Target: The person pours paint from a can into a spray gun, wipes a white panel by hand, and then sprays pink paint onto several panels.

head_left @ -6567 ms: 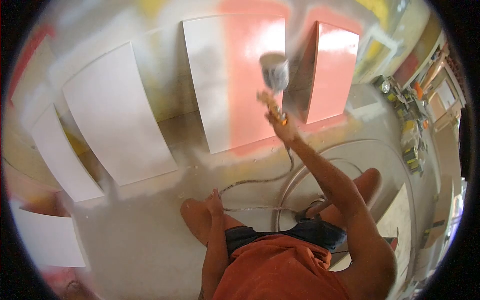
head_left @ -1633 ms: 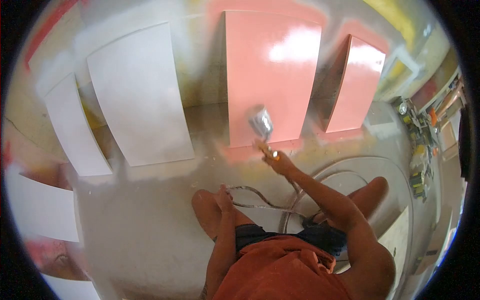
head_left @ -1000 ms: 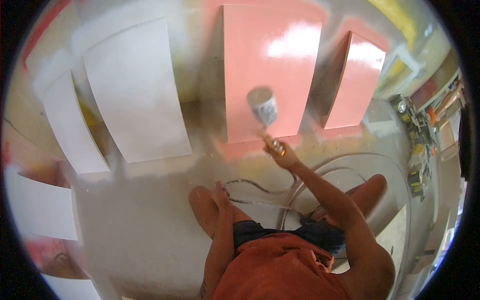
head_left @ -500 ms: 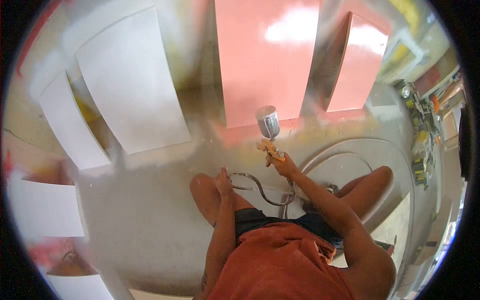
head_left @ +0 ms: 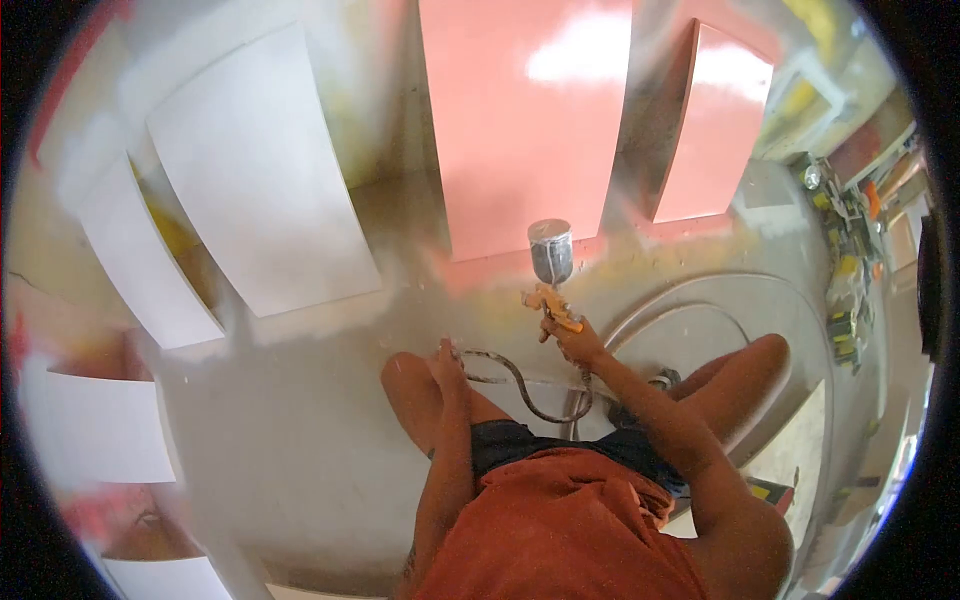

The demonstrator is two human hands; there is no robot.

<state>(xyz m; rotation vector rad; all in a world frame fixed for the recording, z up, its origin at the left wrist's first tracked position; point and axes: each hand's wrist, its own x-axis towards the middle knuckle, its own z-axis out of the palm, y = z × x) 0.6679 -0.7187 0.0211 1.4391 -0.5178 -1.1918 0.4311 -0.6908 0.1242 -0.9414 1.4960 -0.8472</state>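
Note:
My right hand [head_left: 578,345] is closed round the handle of an orange spray gun [head_left: 550,305]. A silver paint cup [head_left: 551,252] sits upright on top of the gun, in front of the lower edge of a glossy pink panel [head_left: 530,130]. From the gun's handle a dark, paint-stained air hose [head_left: 522,385] curves down and back toward my left knee. There my left hand [head_left: 447,365] is closed round a bend of that hose; its fingers are partly hidden.
A narrower pink panel [head_left: 715,125] leans to the right. White panels lean on the left, a large one [head_left: 265,170] and a slim one [head_left: 150,260]. Another white panel [head_left: 110,428] stands at far left. More hose [head_left: 690,290] loops over the floor; cans and tools [head_left: 845,260] crowd the right side.
My right hand and the spray gun have shifted slightly to the right, and the cup stands a little more upright. My left hand stays on the hose by the knee.

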